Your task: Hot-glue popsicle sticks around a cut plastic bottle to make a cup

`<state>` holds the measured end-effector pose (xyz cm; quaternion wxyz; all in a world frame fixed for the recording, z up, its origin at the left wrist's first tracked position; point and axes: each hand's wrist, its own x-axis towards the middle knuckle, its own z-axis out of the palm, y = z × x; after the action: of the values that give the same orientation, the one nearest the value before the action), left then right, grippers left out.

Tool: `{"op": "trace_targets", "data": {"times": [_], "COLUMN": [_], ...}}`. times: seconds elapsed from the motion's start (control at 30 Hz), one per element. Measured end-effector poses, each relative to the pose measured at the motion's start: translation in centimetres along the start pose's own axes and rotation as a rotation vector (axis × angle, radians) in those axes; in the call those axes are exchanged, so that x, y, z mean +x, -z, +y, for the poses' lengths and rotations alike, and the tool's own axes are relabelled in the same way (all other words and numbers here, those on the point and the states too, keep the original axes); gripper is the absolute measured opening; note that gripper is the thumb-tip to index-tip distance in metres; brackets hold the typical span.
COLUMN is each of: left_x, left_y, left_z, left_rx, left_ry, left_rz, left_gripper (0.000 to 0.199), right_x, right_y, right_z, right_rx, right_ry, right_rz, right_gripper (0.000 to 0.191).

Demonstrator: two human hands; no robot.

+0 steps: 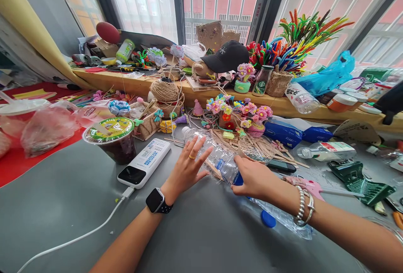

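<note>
A clear plastic bottle (pixel 216 149) lies slanted on the grey table, with a blue band near my right hand. Closed around its near end is my right hand (pixel 256 178), thumb below and fingers on top; what lies under the palm is hidden. My left hand (pixel 189 164) is open with spread fingers beside the bottle's left side; I cannot tell whether the fingertips touch it. A second clear plastic piece (pixel 288 218), apparently another bottle, lies partly beneath my right forearm. Next to it rests a blue bottle cap (pixel 268 219). Wooden craft sticks (pixel 225 134) are scattered behind the bottle.
Left of my hands stand a lidded drink cup (pixel 110 138) and a white power bank (pixel 145 163) with a cable. Pink scissors (pixel 310 187) and a phone-like black object (pixel 281 166) lie right. Crafted flowers (pixel 252 113) and a twine ball (pixel 166 91) stand towards the window ledge.
</note>
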<state>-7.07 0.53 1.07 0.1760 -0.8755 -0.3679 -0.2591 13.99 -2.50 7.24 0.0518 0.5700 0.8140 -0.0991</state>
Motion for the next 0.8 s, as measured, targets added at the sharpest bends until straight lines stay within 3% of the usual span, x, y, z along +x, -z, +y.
{"op": "trace_targets", "data": {"times": [0.8], "left_x": [-0.03], "left_y": [0.14], "left_z": [0.08], "left_rx": [0.005], "left_ry": [0.0], "left_rz": [0.001], "left_gripper": [0.067], "right_x": [0.27], "right_y": [-0.19], "right_z": [-0.19], "right_rx": [-0.007], "right_ry": [0.017], "right_rz": [0.004], "right_gripper": [0.039]}}
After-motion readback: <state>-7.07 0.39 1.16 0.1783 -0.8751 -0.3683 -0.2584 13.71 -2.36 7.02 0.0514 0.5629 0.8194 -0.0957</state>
